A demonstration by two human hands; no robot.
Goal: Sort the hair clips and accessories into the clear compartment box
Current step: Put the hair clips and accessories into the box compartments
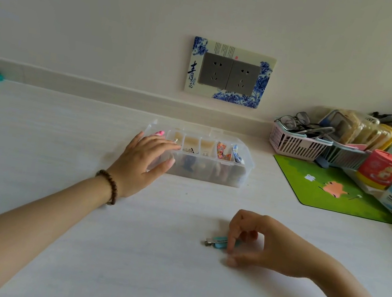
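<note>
Head view. I judge sorting near end — clear compartment box (211, 176) sits mid-desk (48, 150), most cells already hold pieces: pink clip (160, 133) far left, patterned bows (222, 151) toward right, small pins between. Only loose piece I see: blue hair clip (217, 242), flat on desk, well apart from box. Left grip (143, 163) spread, fingers straight over box's left end, thumb on front wall. Right grip (259, 243) curled — forefinger and thumb pinch clip's right end. Left to do: lift, drop in cell.

Brown, seemingly wooden bead bracelet (109, 187)
</note>
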